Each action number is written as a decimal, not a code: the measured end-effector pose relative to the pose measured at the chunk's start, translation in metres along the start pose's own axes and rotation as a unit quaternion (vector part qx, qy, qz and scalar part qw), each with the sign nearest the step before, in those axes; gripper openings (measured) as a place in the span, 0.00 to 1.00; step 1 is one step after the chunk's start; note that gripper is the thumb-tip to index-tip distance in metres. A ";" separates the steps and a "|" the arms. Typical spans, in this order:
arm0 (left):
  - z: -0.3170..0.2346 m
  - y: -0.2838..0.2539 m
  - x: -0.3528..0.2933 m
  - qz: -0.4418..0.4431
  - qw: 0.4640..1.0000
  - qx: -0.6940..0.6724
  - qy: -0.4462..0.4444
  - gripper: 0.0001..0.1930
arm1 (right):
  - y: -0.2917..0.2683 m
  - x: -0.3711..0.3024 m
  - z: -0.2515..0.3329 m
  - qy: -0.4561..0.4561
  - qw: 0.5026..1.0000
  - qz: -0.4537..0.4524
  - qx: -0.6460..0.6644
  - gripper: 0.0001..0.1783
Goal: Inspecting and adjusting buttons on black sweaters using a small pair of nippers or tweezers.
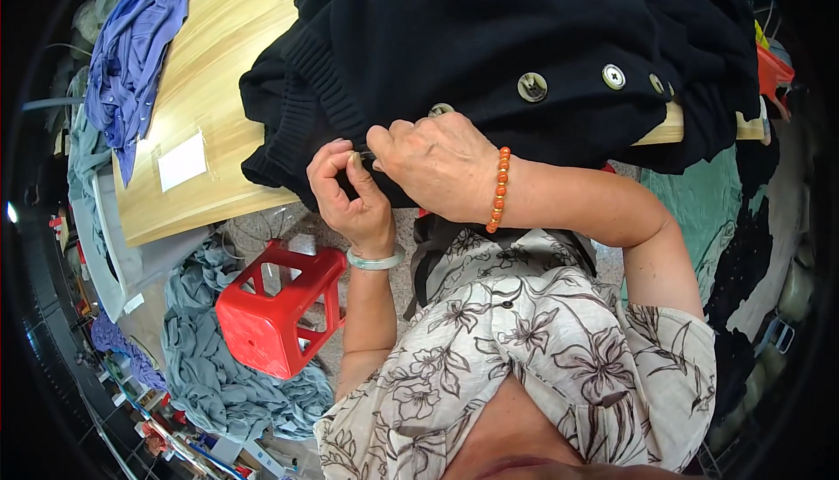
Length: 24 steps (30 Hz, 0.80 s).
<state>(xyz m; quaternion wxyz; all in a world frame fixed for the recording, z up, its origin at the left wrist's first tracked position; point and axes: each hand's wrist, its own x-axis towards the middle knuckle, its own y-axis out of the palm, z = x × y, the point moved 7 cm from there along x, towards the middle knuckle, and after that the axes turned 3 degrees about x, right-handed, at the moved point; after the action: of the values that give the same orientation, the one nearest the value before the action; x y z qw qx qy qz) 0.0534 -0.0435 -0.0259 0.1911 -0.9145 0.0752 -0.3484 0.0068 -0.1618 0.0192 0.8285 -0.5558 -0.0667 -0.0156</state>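
Note:
A black knitted cardigan (411,38) with a ribbed hem is spread over the wooden table, its front edge toward me. Large marbled buttons (532,87) run along that edge, one of them (614,76) paler with a light rim. My left hand (354,196) is closed in a pinch at the cardigan's near edge, beside the ribbing. Right against it, my right hand (434,163) has its fingers curled and pinched together, partly covering another button. Something small and dark shows between the fingertips; its kind is too hidden to tell.
The wooden table (223,43) carries a white paper label (183,163) and, at its far left edge, a purple shirt (135,52). Below stands a red plastic stool (271,309) beside heaped grey-green cloth (205,366). Green cloth (690,209) lies at the right.

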 end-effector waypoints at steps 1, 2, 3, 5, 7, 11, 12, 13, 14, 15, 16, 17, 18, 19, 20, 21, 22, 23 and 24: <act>0.000 0.000 0.000 0.002 1.000 0.000 -0.001 0.03 | 0.000 0.000 0.000 0.002 1.000 0.001 0.001 0.10; 0.000 0.000 -0.001 0.001 1.000 0.002 -0.001 0.03 | 0.000 0.001 0.001 -0.001 1.000 0.003 0.000 0.10; 0.001 0.000 -0.001 0.000 1.000 0.005 -0.001 0.03 | 0.001 0.001 0.002 -0.004 1.000 0.005 -0.001 0.10; 0.001 0.001 -0.002 0.003 1.000 0.004 0.000 0.03 | 0.002 0.002 0.003 -0.006 1.000 -0.003 0.002 0.11; 0.001 0.002 -0.003 0.005 1.000 0.005 0.002 0.03 | 0.001 0.003 0.002 -0.009 1.000 -0.012 0.005 0.12; -0.003 0.001 -0.004 -0.004 0.999 0.035 0.014 0.04 | 0.003 0.003 0.004 -0.018 1.000 -0.002 0.021 0.13; -0.006 0.000 -0.003 -0.014 0.998 0.050 0.021 0.04 | 0.003 0.003 0.004 -0.014 1.000 0.001 0.026 0.13; -0.007 0.000 -0.003 -0.014 0.998 0.050 0.020 0.04 | 0.002 0.003 0.004 -0.013 1.000 0.001 0.026 0.13; -0.006 -0.001 -0.003 -0.009 0.999 0.040 0.010 0.04 | 0.001 0.005 0.004 -0.009 1.000 0.015 0.024 0.12; -0.006 -0.002 -0.003 -0.005 1.000 0.030 -0.001 0.03 | 0.001 0.005 0.004 -0.005 0.999 0.030 0.022 0.11; -0.005 -0.005 -0.005 -0.014 1.000 0.001 -0.018 0.03 | 0.002 0.005 0.005 -0.007 0.999 0.030 0.022 0.11; -0.004 -0.008 -0.007 -0.023 0.999 -0.029 -0.035 0.03 | 0.001 0.003 0.002 0.017 1.000 0.007 0.023 0.11; -0.005 -0.014 -0.009 -0.021 0.998 -0.035 -0.040 0.03 | -0.001 0.000 -0.003 0.041 0.999 -0.016 0.023 0.11; -0.008 -0.023 -0.011 -0.009 0.996 -0.067 -0.065 0.03 | -0.006 -0.005 -0.008 0.060 0.996 -0.047 0.044 0.13; -0.012 -0.031 -0.011 -0.012 0.995 -0.091 -0.035 0.03 | -0.014 -0.013 -0.013 0.081 0.993 -0.058 0.064 0.13; -0.018 -0.043 -0.010 0.003 0.998 -0.067 -0.005 0.01 | -0.025 -0.021 -0.016 0.099 0.989 -0.069 0.089 0.13; -0.010 -0.055 -0.012 0.008 0.998 -0.054 -0.012 0.01 | -0.030 -0.030 -0.021 0.114 0.986 -0.067 0.099 0.13; -0.003 -0.066 -0.013 -0.010 0.998 -0.052 -0.045 0.01 | -0.037 -0.039 -0.025 0.101 0.985 -0.096 0.103 0.13; 0.008 -0.076 -0.013 0.004 0.997 -0.030 -0.076 0.03 | -0.043 -0.047 -0.028 0.091 0.982 -0.125 0.108 0.13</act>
<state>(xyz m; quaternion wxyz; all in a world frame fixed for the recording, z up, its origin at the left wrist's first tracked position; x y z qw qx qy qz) 0.0495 0.0322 -0.0086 0.1704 -0.9433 0.0748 -0.2748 -0.0410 -0.2063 0.0421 0.8778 -0.4467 -0.0613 -0.1618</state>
